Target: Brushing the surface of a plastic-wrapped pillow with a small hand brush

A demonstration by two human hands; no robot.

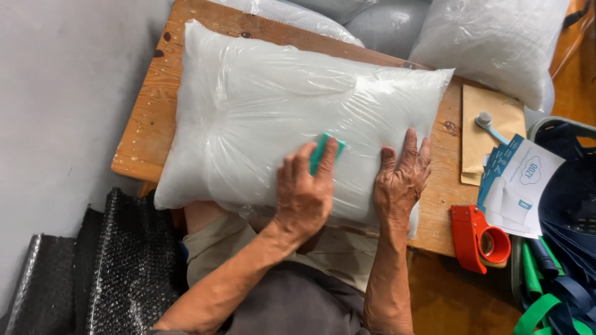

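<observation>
Bagged white pillow [279, 105] lies flat on the wooden tabletop [155, 105]. Left hand [304, 189] presses a teal card [324, 151] under curled fingers onto the pillow's near face. Right hand [402, 180], open and empty, rests flat beside it, apparently steadying the plastic. Red tape dispenser [478, 239] sits right of the pillow.

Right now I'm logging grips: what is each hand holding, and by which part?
The left hand pins a small teal card under its fingers, by the lower end, against the bagged pillow. The right hand lies flat on the pillow, gripping nothing.
</observation>
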